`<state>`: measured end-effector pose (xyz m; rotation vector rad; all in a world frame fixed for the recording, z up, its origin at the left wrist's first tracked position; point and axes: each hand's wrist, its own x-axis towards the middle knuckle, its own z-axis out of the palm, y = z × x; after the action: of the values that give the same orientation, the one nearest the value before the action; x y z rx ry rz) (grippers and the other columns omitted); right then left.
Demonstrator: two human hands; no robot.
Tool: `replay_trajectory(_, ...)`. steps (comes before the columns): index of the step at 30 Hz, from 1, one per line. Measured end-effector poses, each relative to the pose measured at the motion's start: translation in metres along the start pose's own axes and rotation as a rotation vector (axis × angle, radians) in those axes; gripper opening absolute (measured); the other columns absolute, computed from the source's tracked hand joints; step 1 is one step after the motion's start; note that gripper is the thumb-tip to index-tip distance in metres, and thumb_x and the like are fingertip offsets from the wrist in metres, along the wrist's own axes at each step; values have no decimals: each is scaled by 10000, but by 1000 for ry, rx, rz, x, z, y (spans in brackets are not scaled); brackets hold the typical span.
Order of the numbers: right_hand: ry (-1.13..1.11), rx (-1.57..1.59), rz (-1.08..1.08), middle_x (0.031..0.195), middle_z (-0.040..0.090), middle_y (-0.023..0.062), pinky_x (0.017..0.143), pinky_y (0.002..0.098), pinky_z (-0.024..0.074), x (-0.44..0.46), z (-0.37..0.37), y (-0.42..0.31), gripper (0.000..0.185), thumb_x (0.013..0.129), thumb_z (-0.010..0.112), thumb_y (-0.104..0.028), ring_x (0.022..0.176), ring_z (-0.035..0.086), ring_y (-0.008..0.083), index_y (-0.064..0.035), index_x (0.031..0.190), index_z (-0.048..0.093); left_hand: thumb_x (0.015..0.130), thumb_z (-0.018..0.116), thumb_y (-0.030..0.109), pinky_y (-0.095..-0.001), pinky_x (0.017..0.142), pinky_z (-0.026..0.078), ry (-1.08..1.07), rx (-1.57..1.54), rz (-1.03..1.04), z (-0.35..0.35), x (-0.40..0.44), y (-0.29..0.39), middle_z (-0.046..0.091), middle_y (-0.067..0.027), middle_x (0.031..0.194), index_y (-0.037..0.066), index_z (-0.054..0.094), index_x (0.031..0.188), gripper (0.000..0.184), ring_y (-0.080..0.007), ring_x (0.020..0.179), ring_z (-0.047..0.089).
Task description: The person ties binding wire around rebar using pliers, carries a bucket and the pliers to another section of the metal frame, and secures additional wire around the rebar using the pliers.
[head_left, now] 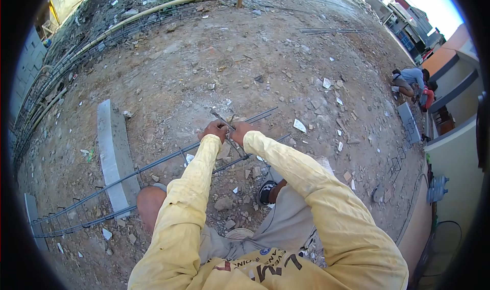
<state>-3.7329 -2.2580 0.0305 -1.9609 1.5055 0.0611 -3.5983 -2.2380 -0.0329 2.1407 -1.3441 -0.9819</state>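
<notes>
A long rebar cage (158, 162) of thin steel bars and stirrups runs from the lower left to the middle of the head view. Both my hands are close together at its far bars, near the right end. My left hand (214, 130) is closed with its fingertips at the bars, and what it pinches is hidden. Just beside it, my right hand (241, 131) is closed around a dark, slim metal tool (221, 118) that slants up and left between the hands. A stirrup (236, 148) hangs below my hands.
A concrete block beam (113, 152) props the cage at left, and another block (31, 208) supports its far end. More rebar (127, 27) lies along a bamboo pole. Tile shards (299, 125) and rubble litter the ground. A person (411, 78) crouches at right, near a water jug (437, 189).
</notes>
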Motion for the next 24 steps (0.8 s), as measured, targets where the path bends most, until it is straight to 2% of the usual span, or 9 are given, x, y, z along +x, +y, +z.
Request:
replay_trajectory(1, 30, 53, -22, 1043, 651, 229, 889, 451, 485, -2, 4, 4, 365, 799, 587, -289, 1011, 611, 397, -58, 1069, 668, 806, 634, 380, -459, 987, 298, -13, 15, -14, 0, 3, -1, 692, -12, 1064, 241, 703, 1050, 289, -205, 1035, 620)
replay_trajectory(4, 70, 8, -49, 1065, 644, 232, 890, 456, 484, 7, 11, 21, 380, 831, 578, -320, 1016, 612, 392, -58, 1097, 655, 813, 622, 357, -461, 985, 315, -9, -21, 70, 6, 3, -9, 686, -30, 1080, 248, 691, 1092, 308, -225, 1044, 619)
replay_trajectory(6, 179, 6, 4, 997, 656, 236, 864, 468, 482, 4, -4, 28, 367, 842, 566, -332, 961, 627, 395, -50, 1055, 666, 806, 639, 340, -454, 988, 358, 18, -10, 154, 20, 16, -29, 647, -63, 1178, 232, 657, 1170, 381, -242, 1073, 612)
replay_trajectory(11, 318, 17, 56, 919, 676, 219, 798, 442, 506, -7, -70, 45, 375, 872, 548, -342, 860, 665, 360, -14, 1013, 664, 801, 657, 343, -439, 994, 413, 19, 136, 164, -8, -9, -12, 619, -93, 1221, 210, 617, 1230, 451, -263, 1122, 591)
replay_trajectory(14, 228, 173, 169, 977, 679, 203, 863, 438, 491, -31, -118, 55, 378, 852, 562, -336, 960, 645, 363, -48, 1071, 670, 791, 694, 325, -416, 967, 454, 23, 167, 192, -23, -1, -14, 633, -121, 1192, 162, 617, 1229, 474, -289, 1106, 597)
replay_trajectory(17, 306, 264, 162, 887, 691, 191, 814, 421, 506, -37, -132, 81, 383, 829, 575, -340, 871, 670, 341, -44, 1048, 680, 790, 699, 334, -404, 951, 471, -1, 191, 264, -56, -8, 3, 634, -149, 1184, 110, 611, 1230, 501, -304, 1095, 602)
replay_trajectory(18, 290, 391, 177, 828, 691, 175, 751, 406, 525, -23, -127, 99, 381, 806, 592, -331, 781, 684, 307, -26, 1015, 683, 793, 694, 339, -401, 951, 471, -15, 221, 304, -70, -7, 7, 633, -152, 1184, 104, 609, 1231, 504, -305, 1093, 604)
replay_trajectory(23, 237, 368, 166, 712, 673, 144, 648, 380, 532, -45, -133, 103, 344, 807, 597, -304, 648, 674, 259, -4, 952, 679, 801, 670, 373, -405, 976, 456, -136, 311, 379, -136, -23, 24, 606, -177, 1224, 105, 603, 1239, 518, -328, 1133, 579)
replay_trajectory(24, 217, 342, 155, 702, 670, 141, 640, 377, 531, -63, -140, 90, 338, 808, 597, -304, 632, 670, 256, -9, 950, 680, 817, 664, 381, -392, 942, 477, -127, 298, 396, -139, -15, 12, 623, -178, 1200, 83, 599, 1241, 522, -305, 1084, 611)
